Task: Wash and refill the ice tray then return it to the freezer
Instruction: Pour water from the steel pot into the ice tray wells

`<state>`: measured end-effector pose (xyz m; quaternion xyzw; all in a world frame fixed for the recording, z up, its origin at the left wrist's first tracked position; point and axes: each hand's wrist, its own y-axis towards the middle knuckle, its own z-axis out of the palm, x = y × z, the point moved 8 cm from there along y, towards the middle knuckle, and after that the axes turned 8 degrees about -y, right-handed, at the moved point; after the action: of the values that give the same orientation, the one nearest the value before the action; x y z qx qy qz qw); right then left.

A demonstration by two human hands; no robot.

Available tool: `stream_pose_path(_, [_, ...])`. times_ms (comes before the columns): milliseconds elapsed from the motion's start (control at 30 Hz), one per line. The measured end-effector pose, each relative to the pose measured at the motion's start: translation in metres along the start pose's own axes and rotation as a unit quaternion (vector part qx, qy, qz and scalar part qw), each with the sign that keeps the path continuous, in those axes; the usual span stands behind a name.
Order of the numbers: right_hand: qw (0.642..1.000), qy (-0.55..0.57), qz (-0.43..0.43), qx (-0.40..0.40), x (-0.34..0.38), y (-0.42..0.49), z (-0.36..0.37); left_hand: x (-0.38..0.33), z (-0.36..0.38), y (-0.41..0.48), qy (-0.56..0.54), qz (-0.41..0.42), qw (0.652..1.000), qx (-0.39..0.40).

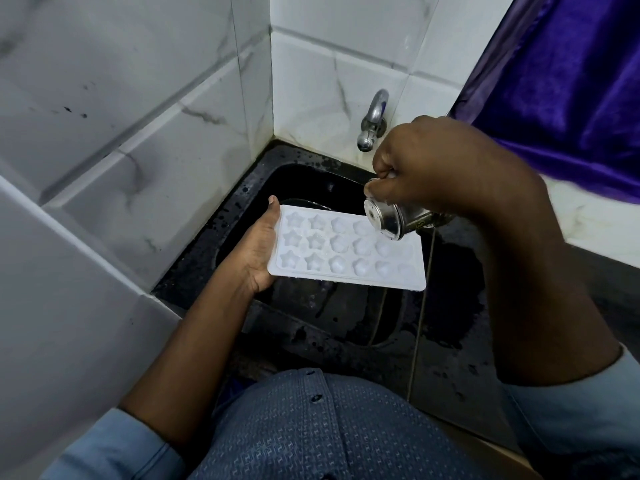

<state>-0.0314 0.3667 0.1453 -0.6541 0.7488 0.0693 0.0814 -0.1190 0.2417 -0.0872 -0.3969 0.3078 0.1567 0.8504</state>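
L grip (254, 251) held ice tray (346, 254) over sink (311, 181); R grip (446, 174) clutched steel cup (391, 218) tipped above it. Refilling, prob.; freezer left.

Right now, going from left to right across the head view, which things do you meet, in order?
In order: tiled wall → left hand → ice tray → right hand → purple curtain. The steel cup overlaps both tray and right hand, so it is left out.
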Motion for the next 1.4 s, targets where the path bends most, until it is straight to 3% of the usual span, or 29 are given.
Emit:
stream_pose_path(767, [0.999, -0.009, 0.046, 0.011, -0.021, -0.018, 0.010, 0.001, 0.004, 0.006, 0.017, 0.005, 1.000, 0.011])
stream_pose_path(1000, [0.994, 0.064, 0.087, 0.018, -0.049, -0.037, 0.020, 0.008, 0.018, 0.012, 0.026, 0.004, 0.999, 0.019])
stream_pose_path(1133, [0.969, 0.183, 0.163, 0.001, -0.087, -0.075, 0.043, 0.018, 0.031, 0.019, 0.049, -0.009, 0.999, 0.019])
stream_pose_path(1267, [0.931, 0.262, 0.246, -0.067, -0.123, -0.129, 0.063, 0.037, 0.044, 0.026, 0.086, -0.032, 0.996, 0.011])
stream_pose_path(1400, [0.859, 0.339, 0.343, -0.171, -0.154, -0.186, 0.079, 0.068, 0.063, 0.035, 0.130, -0.053, 0.990, 0.001])
